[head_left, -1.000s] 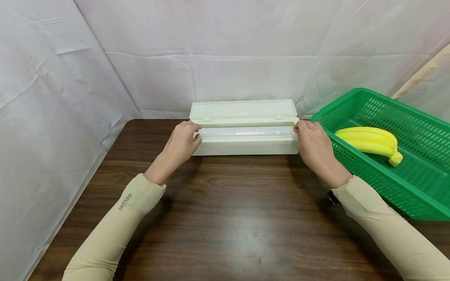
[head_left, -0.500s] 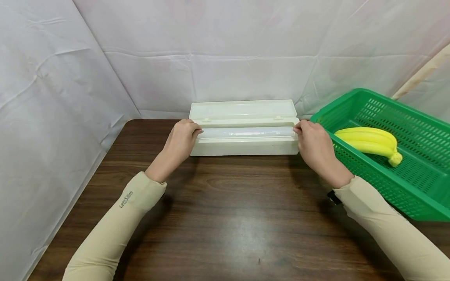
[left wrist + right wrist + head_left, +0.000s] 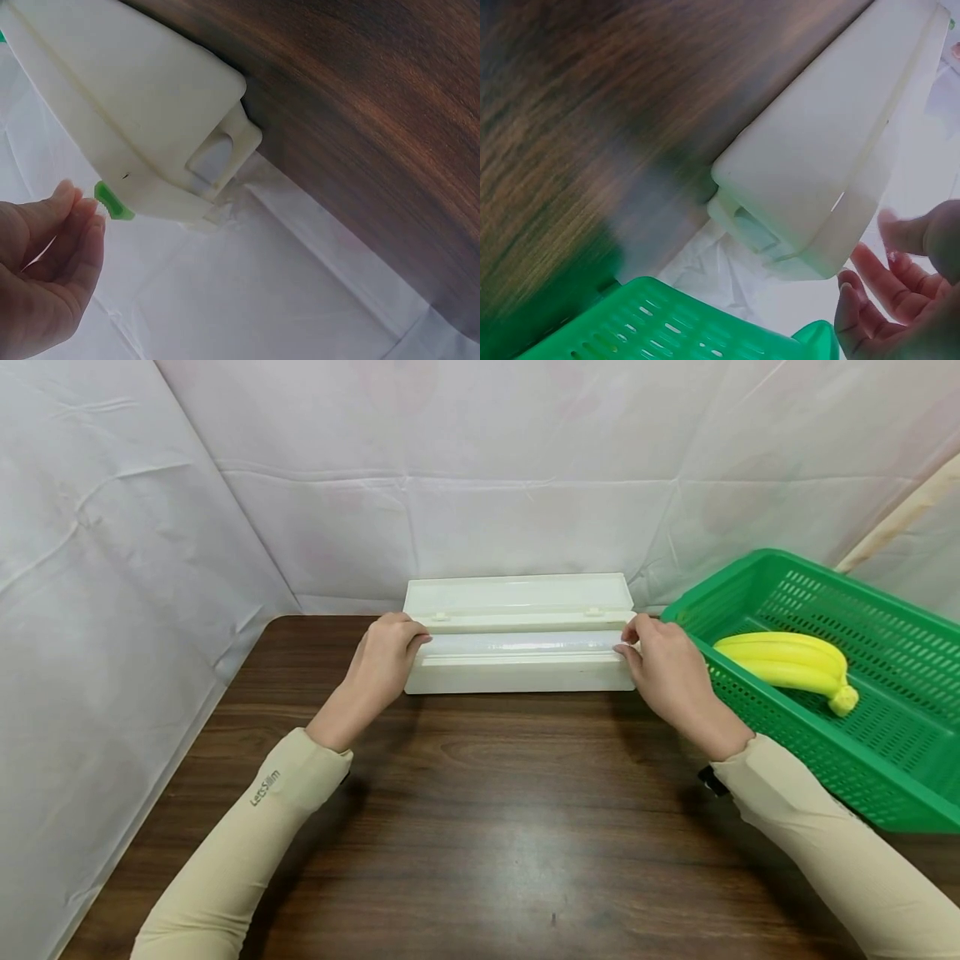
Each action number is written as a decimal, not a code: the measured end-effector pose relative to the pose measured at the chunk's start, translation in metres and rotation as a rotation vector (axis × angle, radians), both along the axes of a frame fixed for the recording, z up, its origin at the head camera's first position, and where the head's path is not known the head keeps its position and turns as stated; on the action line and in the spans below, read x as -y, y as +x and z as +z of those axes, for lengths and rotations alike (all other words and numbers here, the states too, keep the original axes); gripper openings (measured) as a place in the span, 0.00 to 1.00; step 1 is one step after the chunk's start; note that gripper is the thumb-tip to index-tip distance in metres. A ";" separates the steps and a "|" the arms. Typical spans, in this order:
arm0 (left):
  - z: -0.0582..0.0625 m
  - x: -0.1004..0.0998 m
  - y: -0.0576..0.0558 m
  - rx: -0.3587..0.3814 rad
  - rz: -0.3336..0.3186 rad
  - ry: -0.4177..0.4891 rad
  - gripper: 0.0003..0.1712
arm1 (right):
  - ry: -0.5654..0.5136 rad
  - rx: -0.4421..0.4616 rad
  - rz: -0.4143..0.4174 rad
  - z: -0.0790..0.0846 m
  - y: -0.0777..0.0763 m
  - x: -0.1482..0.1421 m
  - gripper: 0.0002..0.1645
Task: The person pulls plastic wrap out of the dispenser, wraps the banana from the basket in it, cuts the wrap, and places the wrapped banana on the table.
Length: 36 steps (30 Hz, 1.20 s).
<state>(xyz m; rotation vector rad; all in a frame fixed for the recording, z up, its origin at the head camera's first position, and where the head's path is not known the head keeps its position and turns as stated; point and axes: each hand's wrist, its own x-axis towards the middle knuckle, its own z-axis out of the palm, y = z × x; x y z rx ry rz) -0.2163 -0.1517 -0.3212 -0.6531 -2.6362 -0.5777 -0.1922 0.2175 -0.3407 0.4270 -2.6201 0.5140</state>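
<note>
A long white cling film box point(image 3: 517, 677) stands at the table's back edge, its lid point(image 3: 517, 595) raised behind it. Inside lies a shiny roll of cling film point(image 3: 525, 642). At the box's left end my left hand point(image 3: 382, 660) pinches the edge of the clear film between thumb and fingertips, close to a small green piece point(image 3: 113, 200) on the rim in the left wrist view. My right hand point(image 3: 669, 668) is at the right end, with a gap between its thumb point(image 3: 904, 232) and fingers. Nothing shows held in it.
A green perforated basket point(image 3: 810, 777) stands at the right, close to my right forearm, with a bunch of yellow bananas point(image 3: 787, 660) inside. Behind the dark wooden table point(image 3: 480, 827) hangs a pale sheet point(image 3: 525, 518), and more of it hangs at the left.
My left thumb and fingers have closed together at the film's left end. My right thumb and fingertips have spread apart and shifted slightly left. The box has hardly moved.
</note>
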 end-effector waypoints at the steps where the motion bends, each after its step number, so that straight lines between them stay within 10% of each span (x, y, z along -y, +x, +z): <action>1: 0.000 0.000 0.000 -0.002 0.004 0.001 0.09 | -0.010 -0.004 0.003 0.000 0.000 0.000 0.07; 36: 0.000 0.009 -0.001 -0.076 -0.063 0.072 0.06 | -0.095 -0.057 0.050 0.011 -0.001 -0.006 0.05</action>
